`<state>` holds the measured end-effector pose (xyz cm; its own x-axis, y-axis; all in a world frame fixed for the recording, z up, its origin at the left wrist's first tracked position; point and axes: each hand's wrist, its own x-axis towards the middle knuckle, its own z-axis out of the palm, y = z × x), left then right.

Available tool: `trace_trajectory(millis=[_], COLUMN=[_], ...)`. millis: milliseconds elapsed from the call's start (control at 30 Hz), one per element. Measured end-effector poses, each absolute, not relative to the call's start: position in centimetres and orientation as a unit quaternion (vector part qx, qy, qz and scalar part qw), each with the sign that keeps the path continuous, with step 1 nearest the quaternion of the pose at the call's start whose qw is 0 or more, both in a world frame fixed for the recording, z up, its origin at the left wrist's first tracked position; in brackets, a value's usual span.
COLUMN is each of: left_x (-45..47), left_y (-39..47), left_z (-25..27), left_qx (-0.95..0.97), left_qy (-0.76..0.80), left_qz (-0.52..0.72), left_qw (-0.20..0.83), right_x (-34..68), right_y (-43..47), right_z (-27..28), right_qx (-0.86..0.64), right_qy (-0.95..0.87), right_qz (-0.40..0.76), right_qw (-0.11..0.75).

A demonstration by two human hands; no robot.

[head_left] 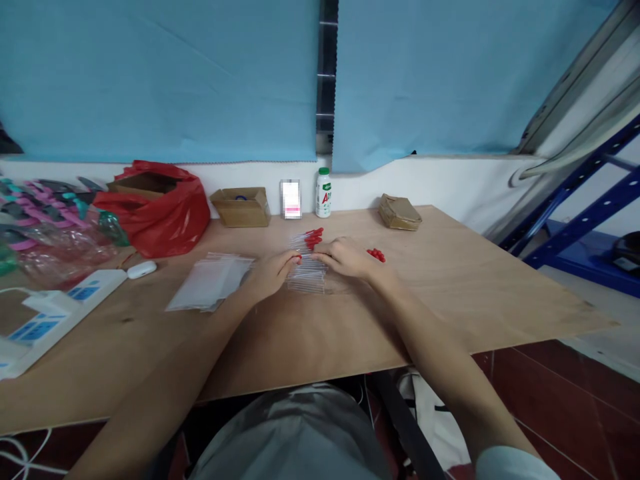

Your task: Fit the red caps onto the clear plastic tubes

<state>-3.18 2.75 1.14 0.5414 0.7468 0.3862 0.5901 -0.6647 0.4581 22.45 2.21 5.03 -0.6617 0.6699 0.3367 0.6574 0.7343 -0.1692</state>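
Observation:
Thin clear sticks (306, 281) lie side by side in a bunch on the wooden table, in front of me. Several bear red tips (314, 237) at their far end. My left hand (270, 275) is closed in a pinch at the left of the bunch, with a small red piece (299, 259) showing between thumb and finger. From the right, my right hand (347, 257) reaches over the sticks, its fingers closed; what they hold is hidden. A small pile of loose red pieces (376, 255) lies just right of that hand.
Clear plastic bags (210, 281) lie left of my left hand. Farther left are a power strip (65, 320), a white case (142, 269) and a red bag (165, 223). Along the wall stand an open cardboard box (243, 212), a phone (291, 200), a bottle (324, 193) and a brown package (400, 212).

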Motion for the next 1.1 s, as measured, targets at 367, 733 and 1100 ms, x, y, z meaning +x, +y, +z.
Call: trace_trajectory(millis=[367,733,1100], left_x=[-3.4,-11.5,-3.8], left_y=[3.0,5.8,3.4], left_z=[2.5,5.2,1.7], left_qx=[0.876,0.748,0.804], left_qy=[0.374,0.505,0.423], left_qz=[0.287,0.43,0.417], left_qw=[0.1,-0.001,-0.011], right_x=[22.9,31.4,24.1], right_y=[2.4,4.0,4.4], right_z=[5.6,6.7,3.1], right_qx=[-0.338,-0.485,-0.377], right_qy=[-0.907,-0.737,-0.806], right_qz=[0.11,0.075,0.145], right_qw=[0.227,0.465,0.432])
